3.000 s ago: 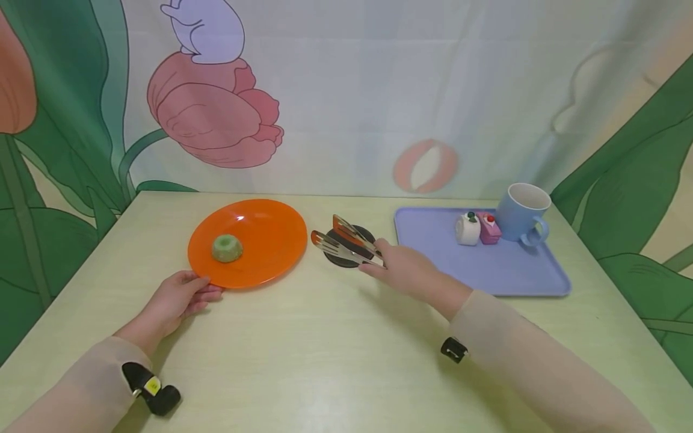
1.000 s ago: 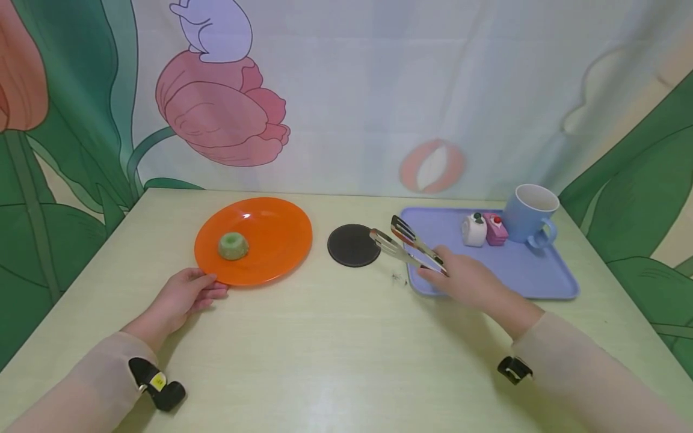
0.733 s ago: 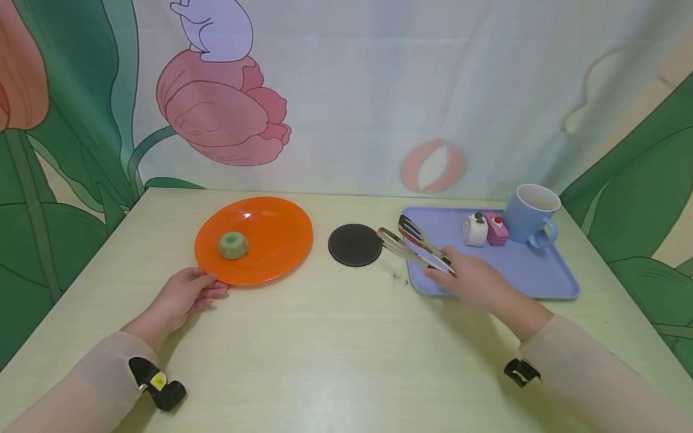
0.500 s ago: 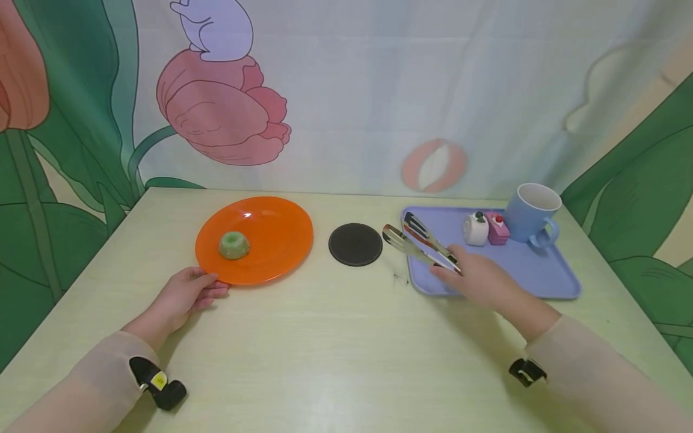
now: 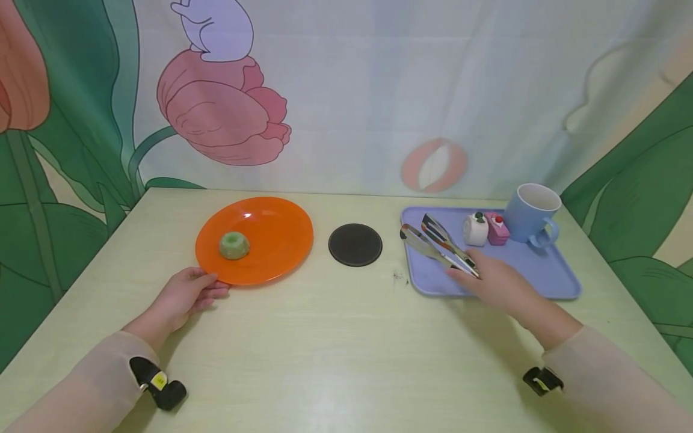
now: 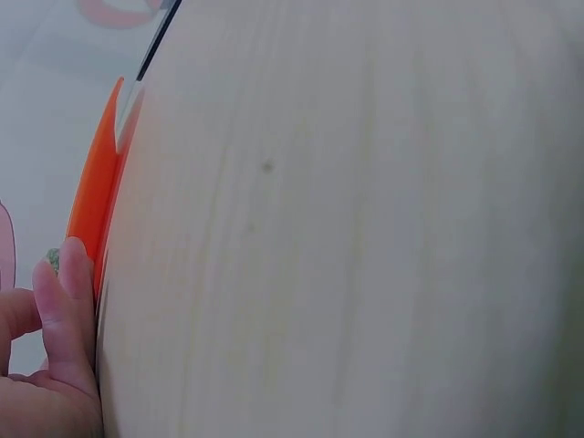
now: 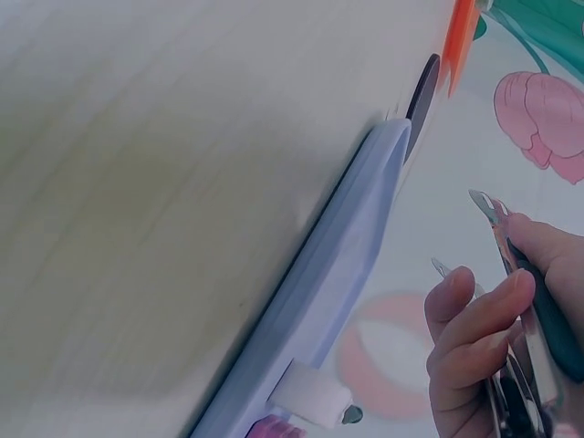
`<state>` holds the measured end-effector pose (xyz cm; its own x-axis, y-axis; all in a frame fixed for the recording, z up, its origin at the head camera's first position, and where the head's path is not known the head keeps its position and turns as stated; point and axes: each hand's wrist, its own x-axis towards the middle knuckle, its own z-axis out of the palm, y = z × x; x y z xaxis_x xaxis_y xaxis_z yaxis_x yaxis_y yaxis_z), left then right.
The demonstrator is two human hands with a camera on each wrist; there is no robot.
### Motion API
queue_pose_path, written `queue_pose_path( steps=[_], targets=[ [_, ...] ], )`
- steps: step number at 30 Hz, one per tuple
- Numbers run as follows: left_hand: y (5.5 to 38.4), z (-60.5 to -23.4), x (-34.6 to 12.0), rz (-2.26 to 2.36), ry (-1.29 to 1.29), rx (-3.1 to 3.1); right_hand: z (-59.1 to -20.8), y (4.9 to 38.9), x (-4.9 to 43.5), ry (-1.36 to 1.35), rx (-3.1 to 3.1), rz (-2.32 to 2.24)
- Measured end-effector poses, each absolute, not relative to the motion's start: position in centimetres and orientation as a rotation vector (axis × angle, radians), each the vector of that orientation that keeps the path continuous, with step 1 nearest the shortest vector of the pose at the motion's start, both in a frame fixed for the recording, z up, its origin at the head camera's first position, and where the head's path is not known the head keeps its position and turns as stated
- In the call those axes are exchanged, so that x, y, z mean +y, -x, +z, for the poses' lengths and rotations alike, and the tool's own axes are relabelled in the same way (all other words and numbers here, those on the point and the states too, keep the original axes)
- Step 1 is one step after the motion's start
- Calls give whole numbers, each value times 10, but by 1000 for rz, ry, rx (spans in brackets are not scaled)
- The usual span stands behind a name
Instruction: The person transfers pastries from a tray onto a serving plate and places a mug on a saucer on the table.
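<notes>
My left hand [image 5: 181, 297] pinches the near left rim of an orange plate [image 5: 276, 240], thumb on top and fingers beneath. On that plate sits a small green ring-shaped cake [image 5: 234, 246]. Metal serving tongs [image 5: 433, 240] are in my right hand [image 5: 498, 282], held over the left part of a lilac tray [image 5: 520, 273]; the tong ends are spread with nothing between them. Right of the tongs, a white roll cake [image 5: 475, 230] and a pink cake slice [image 5: 497, 228] stand side by side on the tray. The right wrist view shows my fingers [image 7: 474, 342] curled round the tongs.
A blue mug [image 5: 527, 213] stands at the tray's back right, handle toward the front right. Between plate and tray lies a round black coaster [image 5: 355, 245]. A printed curtain [image 5: 346, 102] hangs behind the table.
My right hand has carried the spread tongs rightward, from above the black coaster to over the tray. My left hand stays at the plate's rim, and the cakes have not moved.
</notes>
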<state>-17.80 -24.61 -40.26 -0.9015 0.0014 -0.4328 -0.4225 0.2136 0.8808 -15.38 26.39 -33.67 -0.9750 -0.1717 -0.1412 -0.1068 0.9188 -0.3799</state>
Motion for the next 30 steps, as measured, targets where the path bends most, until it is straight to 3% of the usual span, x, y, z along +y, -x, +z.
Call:
queue_pose_path(
  steps=[30],
  targets=[
    [177, -404, -248, 1735, 394, 2155, -336, 139, 295, 89, 2911, -535]
  ],
)
